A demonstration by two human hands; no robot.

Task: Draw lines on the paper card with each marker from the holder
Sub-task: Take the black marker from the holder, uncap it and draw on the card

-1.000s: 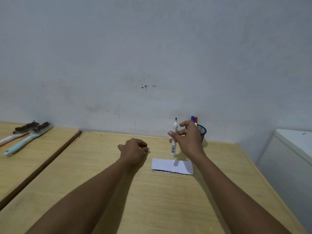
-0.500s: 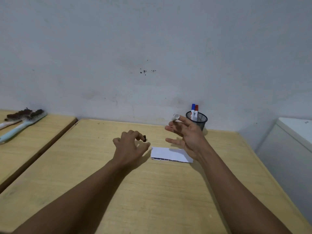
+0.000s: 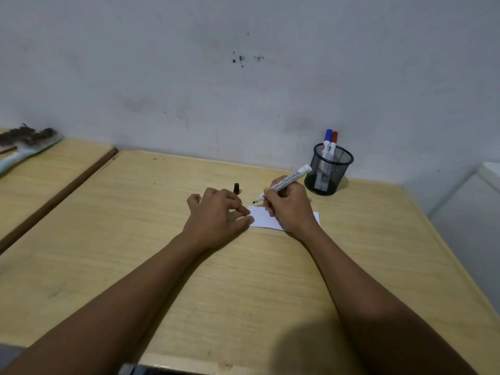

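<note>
dim, soft shadows, slight wide-angle edge bending.

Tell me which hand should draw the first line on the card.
Right. The right hand already grips the uncapped marker, tip just above the paper card. The left hand holds nothing and pins the card's edge.

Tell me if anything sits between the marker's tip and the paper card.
Nothing visible does. The right hand holds the uncapped marker, tip just off the paper card at its far left corner. The cap stands aside.
</note>
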